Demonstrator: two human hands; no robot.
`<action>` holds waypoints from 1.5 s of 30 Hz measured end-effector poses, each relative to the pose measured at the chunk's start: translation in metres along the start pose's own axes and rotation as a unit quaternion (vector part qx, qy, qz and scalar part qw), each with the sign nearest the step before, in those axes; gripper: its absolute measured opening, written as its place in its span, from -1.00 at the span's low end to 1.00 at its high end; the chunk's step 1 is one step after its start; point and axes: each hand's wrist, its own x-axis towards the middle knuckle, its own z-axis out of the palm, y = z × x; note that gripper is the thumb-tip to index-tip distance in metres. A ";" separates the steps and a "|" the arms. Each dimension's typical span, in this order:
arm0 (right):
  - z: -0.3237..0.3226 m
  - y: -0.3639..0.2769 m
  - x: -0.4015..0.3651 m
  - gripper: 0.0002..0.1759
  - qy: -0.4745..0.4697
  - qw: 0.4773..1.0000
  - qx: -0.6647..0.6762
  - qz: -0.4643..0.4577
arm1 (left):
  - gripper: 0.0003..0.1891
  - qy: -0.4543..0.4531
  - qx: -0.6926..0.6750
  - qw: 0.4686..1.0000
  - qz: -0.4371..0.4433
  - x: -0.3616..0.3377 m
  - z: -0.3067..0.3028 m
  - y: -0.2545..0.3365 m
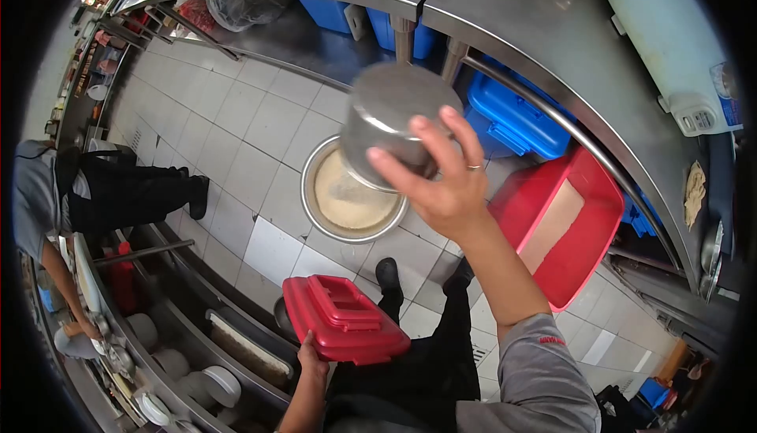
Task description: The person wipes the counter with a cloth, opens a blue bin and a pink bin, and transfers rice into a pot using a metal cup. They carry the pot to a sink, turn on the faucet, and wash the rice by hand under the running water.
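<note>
My right hand [445, 177] grips a steel pot [390, 113], tipped upside down over a wide steel bowl [311, 196] that sits on the tiled floor. The bowl holds a pale, grainy powder. My left hand [311, 358] holds a red plastic lid [343, 319] by its near edge, low at my side. A ring shows on my right hand. My black shoes stand just behind the bowl.
An open red bin [587, 228] with pale contents stands on the floor at right. Blue crates [512, 117] sit under a steel counter [505, 7]. Another person [79, 196] works at the left, by shelves of plates [205, 382].
</note>
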 end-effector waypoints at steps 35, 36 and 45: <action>-0.128 0.210 -0.515 -0.08 -0.464 0.548 0.054 0.694 | -0.32 -0.028 0.225 0.973 0.051 -0.071 0.145 -0.096; -0.146 0.218 -0.505 -0.12 -0.464 0.540 0.114 0.693 | -0.34 -0.054 0.235 0.969 0.055 -0.061 0.134 -0.092; -0.252 0.219 -0.463 -0.29 -0.038 0.378 0.315 0.870 | -0.42 -0.082 0.198 0.976 0.019 -0.063 0.114 -0.073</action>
